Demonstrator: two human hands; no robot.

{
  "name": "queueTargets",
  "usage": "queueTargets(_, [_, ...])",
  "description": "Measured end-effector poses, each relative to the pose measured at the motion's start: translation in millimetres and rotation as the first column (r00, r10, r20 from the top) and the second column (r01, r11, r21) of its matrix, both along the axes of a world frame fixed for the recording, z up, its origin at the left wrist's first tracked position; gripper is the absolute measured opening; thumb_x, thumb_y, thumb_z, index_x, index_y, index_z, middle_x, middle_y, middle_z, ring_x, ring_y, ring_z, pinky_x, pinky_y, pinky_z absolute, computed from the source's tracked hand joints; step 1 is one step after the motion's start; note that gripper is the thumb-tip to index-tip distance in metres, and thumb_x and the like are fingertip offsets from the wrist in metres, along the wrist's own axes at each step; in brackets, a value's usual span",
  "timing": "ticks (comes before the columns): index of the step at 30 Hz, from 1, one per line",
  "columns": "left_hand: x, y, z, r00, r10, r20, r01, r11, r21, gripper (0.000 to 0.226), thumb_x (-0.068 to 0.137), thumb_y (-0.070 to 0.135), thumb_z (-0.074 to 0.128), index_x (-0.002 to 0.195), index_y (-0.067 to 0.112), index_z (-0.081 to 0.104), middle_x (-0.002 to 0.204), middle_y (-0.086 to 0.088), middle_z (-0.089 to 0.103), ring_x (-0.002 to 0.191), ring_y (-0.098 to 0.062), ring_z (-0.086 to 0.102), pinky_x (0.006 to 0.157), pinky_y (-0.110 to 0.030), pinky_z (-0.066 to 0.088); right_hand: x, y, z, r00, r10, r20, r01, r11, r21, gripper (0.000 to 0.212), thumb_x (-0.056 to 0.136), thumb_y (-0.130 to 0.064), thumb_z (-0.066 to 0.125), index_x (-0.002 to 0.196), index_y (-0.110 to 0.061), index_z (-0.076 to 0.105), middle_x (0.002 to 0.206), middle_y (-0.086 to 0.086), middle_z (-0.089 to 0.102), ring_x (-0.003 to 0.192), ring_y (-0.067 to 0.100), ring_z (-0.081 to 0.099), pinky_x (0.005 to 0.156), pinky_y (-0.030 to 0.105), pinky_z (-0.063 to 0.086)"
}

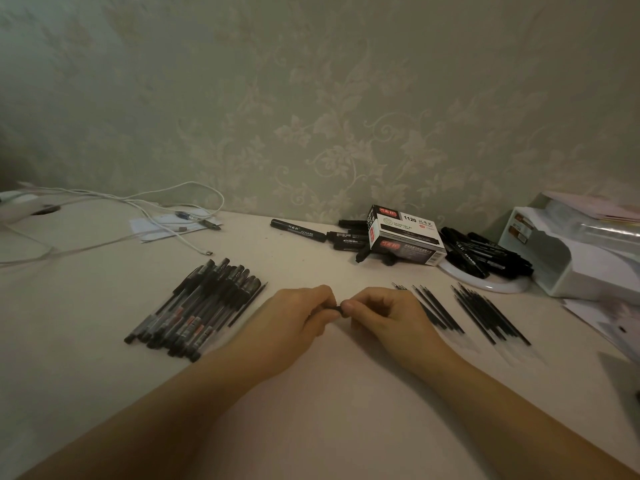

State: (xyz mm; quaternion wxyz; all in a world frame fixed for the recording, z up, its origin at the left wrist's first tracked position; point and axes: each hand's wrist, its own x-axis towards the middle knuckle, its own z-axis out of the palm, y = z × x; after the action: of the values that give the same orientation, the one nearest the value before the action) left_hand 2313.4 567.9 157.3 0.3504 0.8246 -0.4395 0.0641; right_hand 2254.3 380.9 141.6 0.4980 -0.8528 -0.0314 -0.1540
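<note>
My left hand (298, 315) and my right hand (384, 311) meet fingertip to fingertip at the middle of the table. Together they pinch a small black pen part (337, 308), mostly hidden by the fingers. A pile of black gel pens (197, 310) lies just left of my left hand. To the right of my right hand lie two loose groups of thin black refills (485, 311).
At the back stand a marker box (407, 237) with black markers (301, 231) scattered around it, some on a white plate (498, 285). A white organiser (571, 258) sits far right. White cables (166, 216) and papers lie back left.
</note>
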Motion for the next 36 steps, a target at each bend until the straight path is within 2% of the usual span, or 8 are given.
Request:
queueTargets(6, [0.1, -2.3, -2.3, 0.998, 0.031, -0.052, -0.028, 0.998, 0.053, 0.017, 0.099, 0.029, 0.045, 0.095, 0.019, 0.059, 0.068, 0.007, 0.053, 0.061, -0.007, 0.048, 0.061, -0.03, 0.042, 1.8, -2.7, 1.0, 0.999, 0.044, 0.027, -0.045, 0.998, 0.043, 0.01, 0.085, -0.025, 0.075, 0.092, -0.032, 0.076, 0.088, -0.005, 0.074, 0.081, 0.016, 0.067, 0.074, 0.024, 0.056])
queueTargets(11, [1.9, -1.6, -2.3, 0.999, 0.042, -0.004, -0.042, 0.999, 0.005, 0.015, 0.098, 0.031, 0.049, 0.095, 0.02, 0.059, 0.064, 0.012, 0.049, 0.06, 0.0, 0.047, 0.054, -0.02, 0.031, 1.4, 2.2, 2.9, 0.999, -0.015, 0.03, 0.015, 1.0, 0.001, 0.023, 0.084, -0.055, 0.063, 0.088, -0.034, 0.071, 0.08, -0.007, 0.071, 0.071, 0.008, 0.065, 0.067, 0.025, 0.054])
queueTargets(14, [2.1, -5.1, -4.9, 0.999, 0.033, -0.015, -0.033, 0.999, 0.006, 0.016, 0.098, 0.032, 0.048, 0.096, 0.02, 0.059, 0.065, 0.013, 0.049, 0.061, -0.002, 0.047, 0.057, -0.024, 0.033, 2.3, 0.2, 1.6, 1.0, -0.02, 0.006, 0.02, 1.0, -0.001, 0.019, 0.092, -0.042, 0.063, 0.081, -0.029, 0.071, 0.07, -0.002, 0.069, 0.064, 0.007, 0.06, 0.064, 0.024, 0.048])
queueTargets(18, [4.3, -4.8, -6.6, 0.999, 0.038, -0.015, -0.038, 0.999, 0.003, 0.017, 0.098, 0.032, 0.048, 0.096, 0.019, 0.058, 0.066, 0.012, 0.05, 0.06, -0.004, 0.047, 0.055, -0.024, 0.034, 2.6, -3.7, 2.7, 1.0, 0.03, 0.009, -0.03, 1.0, 0.008, 0.008, 0.09, -0.028, 0.069, 0.092, -0.036, 0.071, 0.085, -0.008, 0.072, 0.072, 0.008, 0.063, 0.065, 0.019, 0.049])
queueTargets(23, [5.6, -5.4, -6.5, 0.999, 0.039, -0.006, -0.039, 0.999, -0.007, 0.016, 0.098, 0.032, 0.048, 0.094, 0.02, 0.057, 0.064, 0.013, 0.048, 0.06, -0.004, 0.046, 0.055, -0.026, 0.034, 2.4, -0.1, 4.3, 1.0, -0.023, 0.005, 0.022, 0.997, 0.075, 0.026, 0.079, -0.059, 0.065, 0.093, -0.036, 0.068, 0.086, -0.007, 0.071, 0.076, 0.011, 0.066, 0.068, 0.022, 0.052])
queueTargets(29, [6.5, -7.4, -6.9, 0.999, 0.045, -0.014, -0.045, 0.999, -0.013, 0.016, 0.098, 0.031, 0.049, 0.095, 0.018, 0.058, 0.065, 0.012, 0.048, 0.061, -0.005, 0.046, 0.057, -0.027, 0.034, 3.5, -3.3, 3.3, 1.0, 0.027, 0.002, -0.027, 0.996, 0.084, 0.01, 0.09, -0.023, 0.07, 0.092, -0.033, 0.071, 0.087, -0.006, 0.072, 0.074, 0.01, 0.065, 0.064, 0.016, 0.048])
queueTargets(34, [5.3, -7.7, -5.8, 0.999, 0.051, -0.014, -0.052, 0.998, -0.029, 0.016, 0.098, 0.031, 0.049, 0.094, 0.018, 0.058, 0.062, 0.012, 0.048, 0.058, -0.004, 0.045, 0.054, -0.025, 0.031, 2.5, -0.7, 6.0, 1.0, -0.021, -0.007, 0.022, 0.994, 0.109, 0.016, 0.083, -0.048, 0.068, 0.094, -0.036, 0.069, 0.087, -0.007, 0.072, 0.07, 0.005, 0.064, 0.061, 0.015, 0.047])
queueTargets(36, [4.8, -7.8, -5.6, 0.998, 0.055, -0.014, -0.055, 0.998, -0.029, 0.016, 0.098, 0.03, 0.049, 0.094, 0.018, 0.058, 0.061, 0.011, 0.047, 0.057, -0.003, 0.045, 0.053, -0.024, 0.03, 3.0, -1.5, 4.6, 1.0, -0.028, -0.007, 0.029, 0.993, 0.112, 0.013, 0.088, -0.042, 0.067, 0.087, -0.029, 0.071, 0.078, -0.001, 0.072, 0.063, 0.0, 0.06, 0.058, 0.012, 0.044])
